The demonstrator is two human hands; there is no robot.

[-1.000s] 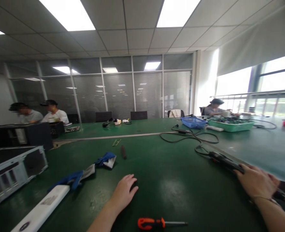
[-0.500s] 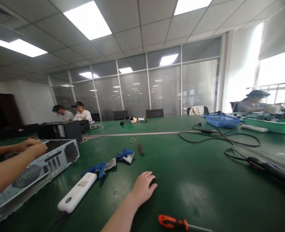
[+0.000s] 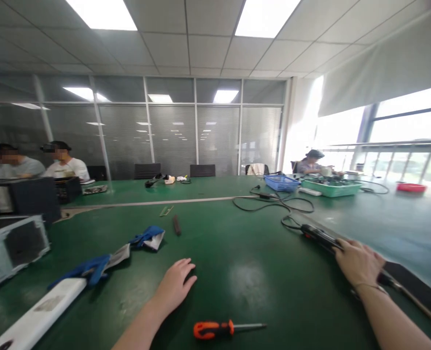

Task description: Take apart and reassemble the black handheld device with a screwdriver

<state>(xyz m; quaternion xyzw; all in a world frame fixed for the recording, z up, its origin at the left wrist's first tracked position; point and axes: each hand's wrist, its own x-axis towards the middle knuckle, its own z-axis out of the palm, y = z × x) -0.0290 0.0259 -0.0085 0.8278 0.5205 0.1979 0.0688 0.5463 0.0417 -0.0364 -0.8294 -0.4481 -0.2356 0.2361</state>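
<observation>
My left hand rests palm down on the green table, fingers stretched out and holding nothing. A screwdriver with an orange and black handle lies in front of it, its shaft pointing right. At the right, my right hand is closed around a black corded power tool that looks like an electric screwdriver. The tool's cord leaves the far end, and its near end shows past my wrist. A dark flat board lies beside that hand.
Blue-grey gloves and a white oblong box lie at the left, near a metal computer case. Farther off are a dark strip, a blue basket, a green basket and a looping cable. Several people sit around.
The view has turned right, so things appear shifted left. My right hand on the tool, barely visible at the edge before, now shows fully. The other person's arms at the case have left view.
</observation>
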